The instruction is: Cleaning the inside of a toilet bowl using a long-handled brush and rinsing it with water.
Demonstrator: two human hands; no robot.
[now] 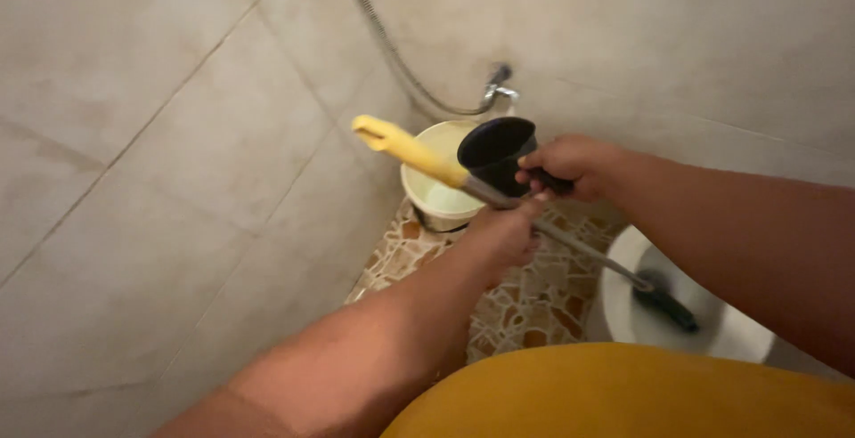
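My left hand (508,229) grips the shaft of a long brush with a yellow handle (405,147) and a grey metal rod. The rod slants down to the right, and its dark brush head (666,300) sits inside the white toilet bowl (623,313). My right hand (570,164) holds a dark plastic dipper (494,151) by its handle, just above the rod and in front of a pale bucket (427,189). The dipper's mouth faces left and up.
The bucket stands in the corner on a mosaic stone floor (525,300), under a tap (499,86) with a metal hose (383,42) running up the wall. Grey tiled walls close in left and behind. My yellow shirt (623,398) fills the bottom.
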